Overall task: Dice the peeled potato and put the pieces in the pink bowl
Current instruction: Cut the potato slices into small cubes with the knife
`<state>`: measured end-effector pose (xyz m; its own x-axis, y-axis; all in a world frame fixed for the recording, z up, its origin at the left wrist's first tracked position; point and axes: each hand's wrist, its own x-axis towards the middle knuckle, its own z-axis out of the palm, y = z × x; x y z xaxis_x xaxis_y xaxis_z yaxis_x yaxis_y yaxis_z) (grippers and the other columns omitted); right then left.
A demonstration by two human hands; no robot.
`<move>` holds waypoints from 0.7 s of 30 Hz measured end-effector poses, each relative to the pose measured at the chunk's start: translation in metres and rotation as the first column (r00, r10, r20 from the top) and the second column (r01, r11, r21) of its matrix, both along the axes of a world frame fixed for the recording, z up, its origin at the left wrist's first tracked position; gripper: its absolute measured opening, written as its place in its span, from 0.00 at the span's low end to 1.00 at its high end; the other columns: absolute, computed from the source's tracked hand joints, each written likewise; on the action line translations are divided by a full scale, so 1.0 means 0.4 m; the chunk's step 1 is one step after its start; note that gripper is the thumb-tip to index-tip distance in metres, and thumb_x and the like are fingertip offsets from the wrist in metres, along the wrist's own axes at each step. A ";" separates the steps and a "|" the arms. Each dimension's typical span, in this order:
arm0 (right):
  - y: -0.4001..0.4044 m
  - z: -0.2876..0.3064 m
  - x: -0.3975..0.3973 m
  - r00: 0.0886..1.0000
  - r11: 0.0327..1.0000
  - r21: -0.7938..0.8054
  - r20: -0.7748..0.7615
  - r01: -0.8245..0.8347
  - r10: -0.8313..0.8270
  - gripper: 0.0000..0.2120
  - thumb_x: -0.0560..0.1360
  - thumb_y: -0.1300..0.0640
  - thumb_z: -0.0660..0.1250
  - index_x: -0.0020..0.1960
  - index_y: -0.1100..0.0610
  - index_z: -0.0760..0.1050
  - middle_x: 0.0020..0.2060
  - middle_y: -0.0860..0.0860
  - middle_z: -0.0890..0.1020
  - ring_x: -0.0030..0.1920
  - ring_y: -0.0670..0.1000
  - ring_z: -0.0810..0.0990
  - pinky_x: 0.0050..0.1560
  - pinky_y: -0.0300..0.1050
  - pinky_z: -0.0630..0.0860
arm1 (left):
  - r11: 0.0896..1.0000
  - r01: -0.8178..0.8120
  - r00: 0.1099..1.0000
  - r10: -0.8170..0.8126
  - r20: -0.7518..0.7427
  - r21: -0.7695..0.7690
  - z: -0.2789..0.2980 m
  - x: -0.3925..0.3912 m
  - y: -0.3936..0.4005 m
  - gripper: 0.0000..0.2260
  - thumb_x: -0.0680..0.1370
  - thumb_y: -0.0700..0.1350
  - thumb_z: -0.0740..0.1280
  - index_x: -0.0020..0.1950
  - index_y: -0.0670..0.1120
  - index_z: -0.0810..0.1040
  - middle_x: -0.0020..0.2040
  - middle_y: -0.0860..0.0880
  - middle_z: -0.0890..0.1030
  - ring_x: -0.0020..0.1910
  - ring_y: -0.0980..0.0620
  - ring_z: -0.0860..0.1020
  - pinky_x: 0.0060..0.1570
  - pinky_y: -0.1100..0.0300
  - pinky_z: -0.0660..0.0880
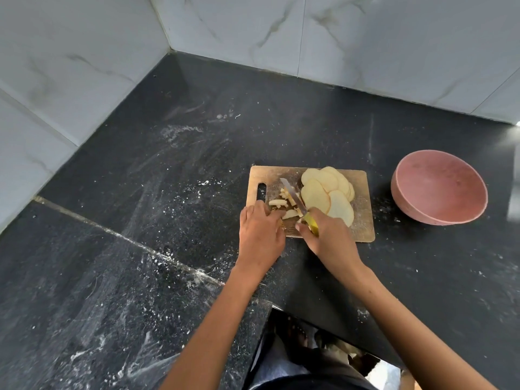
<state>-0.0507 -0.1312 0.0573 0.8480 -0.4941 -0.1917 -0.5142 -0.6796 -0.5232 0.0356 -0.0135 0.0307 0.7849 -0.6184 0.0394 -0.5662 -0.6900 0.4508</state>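
Our right hand (323,235) grips the yellow knife handle (313,225), with the blade (293,197) laid across the cutting board (363,220). Our left hand (260,229) rests at the board's near-left edge, fingers curled toward the cut pieces (281,203); whether it pinches anything, we cannot tell. Fanned potato slices (326,192) remain uncut on the board. The pink bowl (439,187), well apart to the right, holds nothing. We judge dicing barely begun and transfer still outstanding.
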 end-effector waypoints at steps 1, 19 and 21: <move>-0.007 -0.007 0.019 1.000 1.000 0.008 0.000 -0.018 0.018 0.15 0.79 0.50 0.62 0.63 0.55 0.71 0.46 0.54 0.82 0.49 0.56 0.79 0.43 0.46 0.71 | 1.000 -0.016 1.000 0.016 -0.023 -0.006 -0.001 0.001 0.000 0.15 0.75 0.44 0.69 0.62 0.49 0.80 0.51 0.48 0.71 0.55 0.48 0.70 0.67 0.52 0.63; -0.084 -0.021 0.092 0.998 0.982 0.181 0.048 -0.057 0.049 0.08 0.76 0.55 0.68 0.42 0.54 0.69 0.34 0.46 0.74 0.33 0.45 0.71 0.31 0.39 0.63 | 0.981 -0.087 0.992 0.069 -0.105 -0.172 0.013 0.041 -0.032 0.05 0.74 0.49 0.73 0.48 0.51 0.84 0.51 0.53 0.76 0.56 0.52 0.69 0.57 0.62 0.57; -0.100 -0.008 0.093 0.989 0.932 0.363 0.142 -0.012 -0.043 0.07 0.75 0.57 0.70 0.41 0.55 0.73 0.28 0.47 0.74 0.25 0.43 0.69 0.27 0.38 0.64 | 0.960 -0.112 0.982 0.066 -0.178 -0.258 0.018 0.051 -0.043 0.03 0.74 0.46 0.72 0.47 0.49 0.83 0.49 0.53 0.79 0.54 0.51 0.71 0.57 0.58 0.62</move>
<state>-0.0134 -0.1711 0.0540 0.8728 -0.4277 -0.2351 -0.4230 -0.4224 -0.8017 0.0559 -0.0305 0.0379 0.8458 -0.5305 0.0568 -0.4092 -0.5768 0.7070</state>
